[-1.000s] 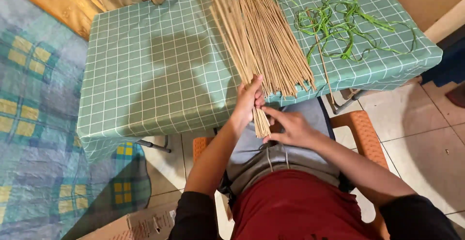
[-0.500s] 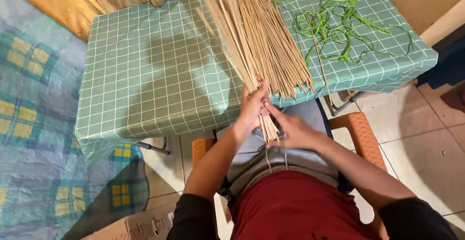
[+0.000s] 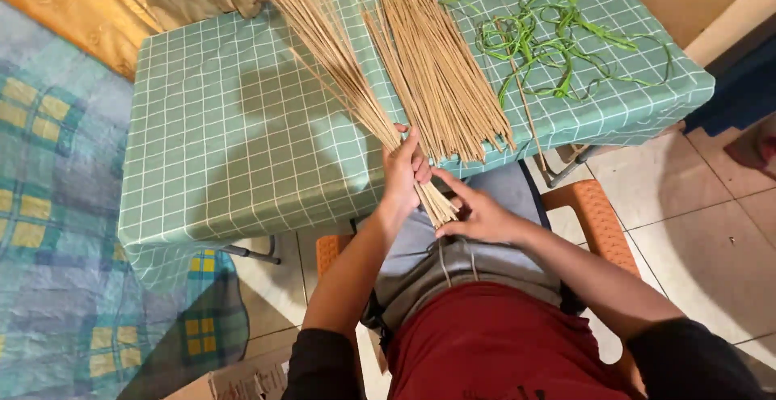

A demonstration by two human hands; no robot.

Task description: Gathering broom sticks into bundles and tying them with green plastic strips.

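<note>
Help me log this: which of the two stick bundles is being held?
The left, slanted bundle of sticks: the left hand grips its lower end, the right hand touching there. The other bundle lies loose on the green checked table.
</note>
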